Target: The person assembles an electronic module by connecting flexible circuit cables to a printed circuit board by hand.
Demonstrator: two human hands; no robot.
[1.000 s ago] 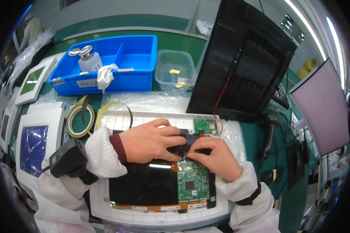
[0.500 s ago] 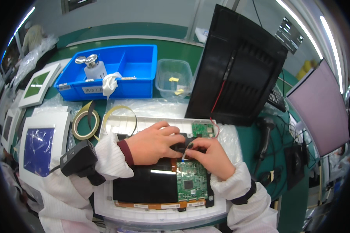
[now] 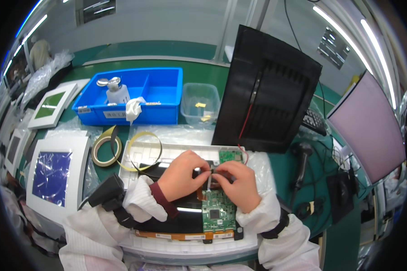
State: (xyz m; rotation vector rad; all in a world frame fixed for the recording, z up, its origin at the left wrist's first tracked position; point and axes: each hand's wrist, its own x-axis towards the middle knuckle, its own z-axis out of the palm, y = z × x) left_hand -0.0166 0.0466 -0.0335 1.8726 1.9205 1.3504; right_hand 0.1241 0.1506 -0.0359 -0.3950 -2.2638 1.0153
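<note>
A display panel [image 3: 185,221] with a dark back lies in a white frame [image 3: 181,251] in front of me. On its right side sits a green circuit board [image 3: 217,213]. A thin, pale flat cable [image 3: 209,183] rises from the board's upper edge to my fingertips. My left hand [image 3: 182,175] pinches it, and my right hand [image 3: 238,184] is closed on it from the other side, their fingertips nearly touching. A small dark bit shows between the fingertips; what it is I cannot make out. Beyond my right hand, a smaller green board [image 3: 230,156] has a red wire [image 3: 245,124] beside it.
A black panel [image 3: 267,90] stands upright behind the frame. Further back are a blue bin [image 3: 135,115] with a pump bottle [image 3: 117,93] and a clear tub [image 3: 200,104]. Tape rolls [image 3: 106,151] lie left, near a white framed screen [image 3: 54,176]. A scanner [image 3: 301,165] stands right.
My left hand has lifted off the panel's back and come up to my right hand at the cable, its fingers now pinched. My right hand has shifted slightly left. The whole view has tilted a little.
</note>
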